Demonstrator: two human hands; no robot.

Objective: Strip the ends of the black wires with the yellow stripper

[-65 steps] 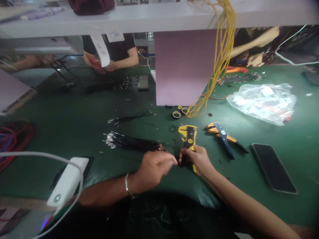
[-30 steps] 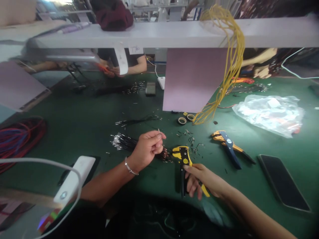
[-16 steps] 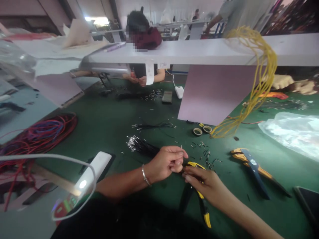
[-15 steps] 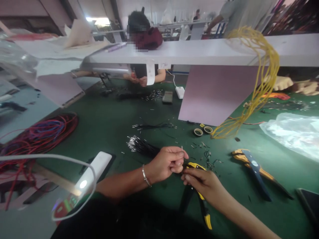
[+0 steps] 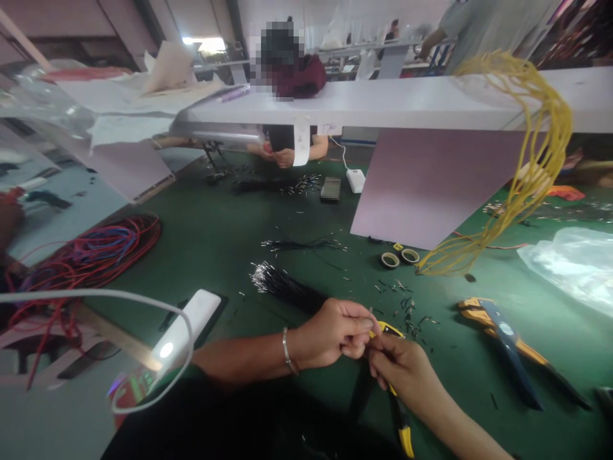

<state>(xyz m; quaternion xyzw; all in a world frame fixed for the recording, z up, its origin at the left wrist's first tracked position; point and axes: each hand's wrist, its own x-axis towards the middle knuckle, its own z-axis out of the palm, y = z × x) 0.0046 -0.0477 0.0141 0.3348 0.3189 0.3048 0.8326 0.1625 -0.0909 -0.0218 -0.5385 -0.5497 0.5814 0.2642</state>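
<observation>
My left hand, with a bracelet at the wrist, is closed in a pinch on something too small to make out. Against its fingertips, my right hand is also closed, and what it pinches is hidden. Beneath the right hand lies a yellow and black hand tool, partly covered by the fingers. A bundle of black wires with bright metal ends lies just behind my left hand. Farther back is a thinner bunch of black wires.
Blue and orange pliers lie at right, near a plastic bag. Yellow wires hang from the shelf. Tape rolls and black scraps lie ahead. Red wires and a white lamp are left. Another person's hands show across the table.
Both hands have come closer together, fingertips now meeting. The thin tip that stood up from my left fingers is less visible. The surroundings have shifted slightly right in view.
</observation>
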